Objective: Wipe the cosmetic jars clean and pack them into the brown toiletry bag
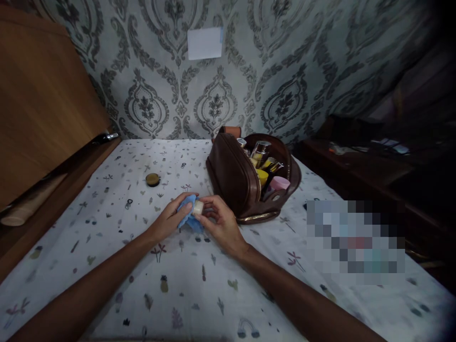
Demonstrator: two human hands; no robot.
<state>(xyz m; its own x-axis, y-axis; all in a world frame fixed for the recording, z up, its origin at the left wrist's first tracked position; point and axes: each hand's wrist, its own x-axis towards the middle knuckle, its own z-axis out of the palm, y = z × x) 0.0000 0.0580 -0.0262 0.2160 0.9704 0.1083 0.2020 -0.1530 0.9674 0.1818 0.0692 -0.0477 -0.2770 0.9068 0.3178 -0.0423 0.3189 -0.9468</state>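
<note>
Blue cloth [192, 223], crumpled, pinched in left hand [174, 213] against small pale container [198, 207]; right hand [221, 222] narrowly gripping the container's other end, above printed sheet [192, 304], beside brown bag [231, 168].

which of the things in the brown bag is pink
The pink container at the front of the brown bag, right of the yellow container; no other shows pink.

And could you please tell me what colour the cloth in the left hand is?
The cloth is light blue; the head view shows it best.
</note>
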